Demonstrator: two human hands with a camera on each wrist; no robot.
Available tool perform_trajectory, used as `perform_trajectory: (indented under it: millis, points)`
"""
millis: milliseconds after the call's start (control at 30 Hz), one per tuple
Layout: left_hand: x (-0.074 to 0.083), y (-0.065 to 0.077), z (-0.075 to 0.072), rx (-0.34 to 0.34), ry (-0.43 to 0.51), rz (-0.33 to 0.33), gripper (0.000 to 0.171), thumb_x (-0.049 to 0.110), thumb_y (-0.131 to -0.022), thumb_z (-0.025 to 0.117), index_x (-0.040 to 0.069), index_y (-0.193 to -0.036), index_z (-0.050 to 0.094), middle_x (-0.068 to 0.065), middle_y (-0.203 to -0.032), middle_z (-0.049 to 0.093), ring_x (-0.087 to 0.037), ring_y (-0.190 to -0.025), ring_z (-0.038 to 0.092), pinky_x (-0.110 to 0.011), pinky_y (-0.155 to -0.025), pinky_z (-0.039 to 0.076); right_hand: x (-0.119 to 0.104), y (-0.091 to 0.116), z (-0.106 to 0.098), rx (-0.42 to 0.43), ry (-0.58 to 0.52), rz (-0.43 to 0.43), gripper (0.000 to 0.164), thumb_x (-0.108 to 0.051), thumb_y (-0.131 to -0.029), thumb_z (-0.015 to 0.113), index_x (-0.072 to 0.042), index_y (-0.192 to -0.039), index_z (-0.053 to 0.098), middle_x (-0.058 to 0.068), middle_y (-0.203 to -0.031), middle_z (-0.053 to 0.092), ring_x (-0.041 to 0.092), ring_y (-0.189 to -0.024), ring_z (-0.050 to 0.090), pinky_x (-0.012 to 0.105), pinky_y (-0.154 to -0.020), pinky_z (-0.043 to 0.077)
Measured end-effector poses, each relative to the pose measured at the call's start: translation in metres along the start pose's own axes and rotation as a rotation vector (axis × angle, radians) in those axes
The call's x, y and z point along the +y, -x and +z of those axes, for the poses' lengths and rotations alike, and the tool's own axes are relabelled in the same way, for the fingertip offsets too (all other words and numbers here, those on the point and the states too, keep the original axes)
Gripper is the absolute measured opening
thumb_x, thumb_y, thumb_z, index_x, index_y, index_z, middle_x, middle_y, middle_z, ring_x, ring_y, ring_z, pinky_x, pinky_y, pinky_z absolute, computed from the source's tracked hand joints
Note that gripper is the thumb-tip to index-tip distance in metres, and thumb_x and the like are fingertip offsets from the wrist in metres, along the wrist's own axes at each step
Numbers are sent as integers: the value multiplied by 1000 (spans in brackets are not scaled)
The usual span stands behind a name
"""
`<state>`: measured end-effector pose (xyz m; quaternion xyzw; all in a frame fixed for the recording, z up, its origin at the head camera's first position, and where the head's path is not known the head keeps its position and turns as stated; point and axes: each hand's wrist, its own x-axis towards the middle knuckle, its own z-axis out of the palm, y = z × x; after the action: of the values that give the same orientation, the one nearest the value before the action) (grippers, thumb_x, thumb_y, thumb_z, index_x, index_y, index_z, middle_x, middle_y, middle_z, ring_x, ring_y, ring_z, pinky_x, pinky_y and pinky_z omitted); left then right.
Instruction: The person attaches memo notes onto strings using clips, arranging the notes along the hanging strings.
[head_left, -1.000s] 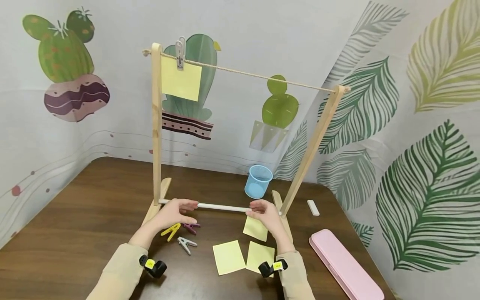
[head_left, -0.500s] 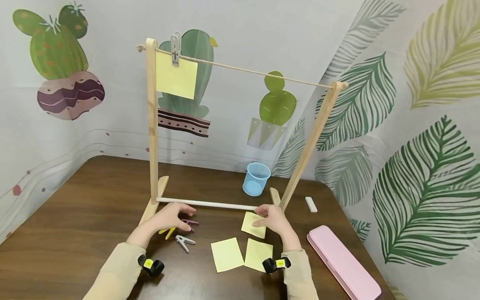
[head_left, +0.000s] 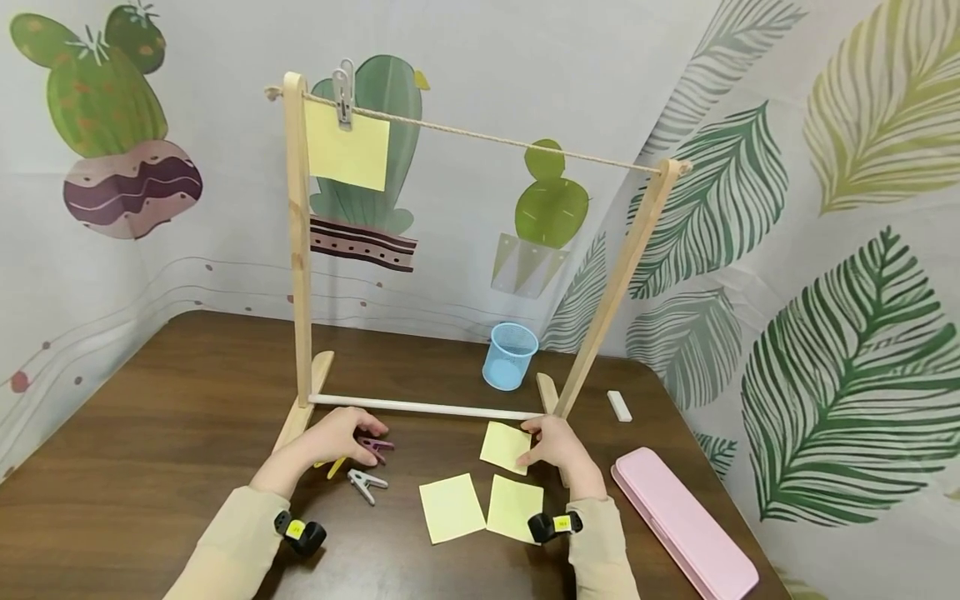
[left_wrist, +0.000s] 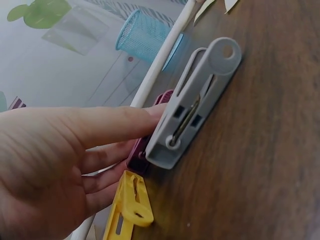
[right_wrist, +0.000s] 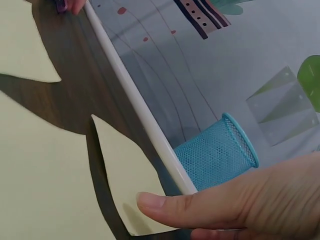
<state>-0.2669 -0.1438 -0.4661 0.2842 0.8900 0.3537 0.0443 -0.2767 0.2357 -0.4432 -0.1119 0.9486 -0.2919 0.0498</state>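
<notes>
My left hand [head_left: 341, 433] reaches over three clothespins on the brown table. Its straight fingertips [left_wrist: 150, 112] touch the purple clothespin [left_wrist: 142, 147], which lies between the grey clothespin [left_wrist: 192, 112] and the yellow clothespin [left_wrist: 129, 207]. My right hand [head_left: 557, 442] is at the right edge of a yellow note [head_left: 504, 446] just in front of the stand's white rod [head_left: 423, 407]. Its thumb [right_wrist: 200, 205] lies over the note's [right_wrist: 125, 180] corner with a finger beneath, pinching it.
A wooden stand [head_left: 298, 250] carries a rope with one yellow note [head_left: 347, 150] pegged at its left end. Two more notes [head_left: 451, 507] [head_left: 514, 505] lie near me. A blue mesh cup [head_left: 510, 357], a white eraser [head_left: 618, 405] and a pink case [head_left: 682, 533] are to the right.
Both hands have come off the white rod and dropped toward me: the left onto the clothespins, the right onto the yellow note.
</notes>
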Motion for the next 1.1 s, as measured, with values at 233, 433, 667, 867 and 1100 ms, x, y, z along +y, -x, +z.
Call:
perform_trajectory:
  millis: [233,433,667,867,1100]
  points:
    - [2,0,2,11,-17,13,39,11,-66,87,0,-101,74,-7,-97,72,-16,-87,63,-27,-76,49,2,-2,5,12,75,-24,66,-8,-56,94,7,-114,68,21,-113,68,32,-98,64,43,-89,52]
    - [2,0,2,30,-46,23,37,11,-65,88,2,-98,76,-4,-92,70,-14,-84,61,-26,-73,48,4,-6,7,9,145,-43,68,-10,-52,96,6,-113,69,22,-114,67,38,-106,61,47,-95,49]
    - [2,-2,3,35,-74,23,35,14,-65,88,3,-96,77,-2,-89,69,-11,-81,59,-24,-71,46,2,-7,8,15,195,-73,63,-12,-49,97,1,-105,72,17,-110,69,36,-106,60,49,-96,47]
    - [1,-2,4,28,-81,21,35,15,-65,88,4,-95,77,-1,-89,69,-9,-81,59,-24,-71,46,1,-6,8,9,188,-94,66,-13,-49,98,-1,-106,67,13,-108,69,31,-98,61,52,-96,43]
    - [0,-3,6,25,-90,27,33,16,-65,89,5,-94,77,0,-89,68,-10,-82,59,-25,-71,47,2,1,5,18,115,-185,66,-13,-52,96,-5,-106,58,6,-98,64,20,-85,56,48,-85,41]
